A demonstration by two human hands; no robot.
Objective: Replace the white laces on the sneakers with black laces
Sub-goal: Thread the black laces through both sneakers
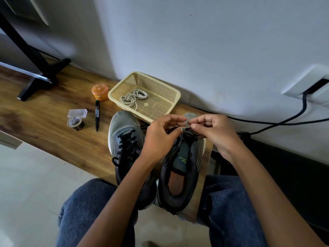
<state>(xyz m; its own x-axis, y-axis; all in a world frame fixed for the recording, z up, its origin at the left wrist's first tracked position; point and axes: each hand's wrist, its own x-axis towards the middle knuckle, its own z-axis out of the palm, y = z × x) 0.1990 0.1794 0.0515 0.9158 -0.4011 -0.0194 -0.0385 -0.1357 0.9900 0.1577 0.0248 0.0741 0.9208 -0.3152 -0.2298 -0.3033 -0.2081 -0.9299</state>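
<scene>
Two grey sneakers sit side by side on the wooden desk (53,120), toes pointing toward the wall. The left sneaker (124,139) is laced up its front with a black lace (127,145), whose loose ends lie on its side. Over the right sneaker (185,168), both hands meet near the toe end of the eyelets: the left hand (160,138) has its fingers curled and pinches a black lace end (171,130) between thumb and forefinger, while the right hand (211,129) pinches the same lace (191,130) at its fingertips, the remaining fingers folded in. The right sneaker's tongue, with green lettering, lies exposed, and only the front eyelets appear threaded. Just beyond the sneakers stands a beige mesh basket (167,90), and in it lie coiled white laces (133,98). To the left of the basket are an orange lidded jar (100,91), a black marker (97,115), a roll of tape (75,123) and a small clear plastic case (78,114). A black cable (284,120) runs from a wall socket (309,84) along the back of the desk. The person's knees in blue jeans (85,207) are at the near edge.
</scene>
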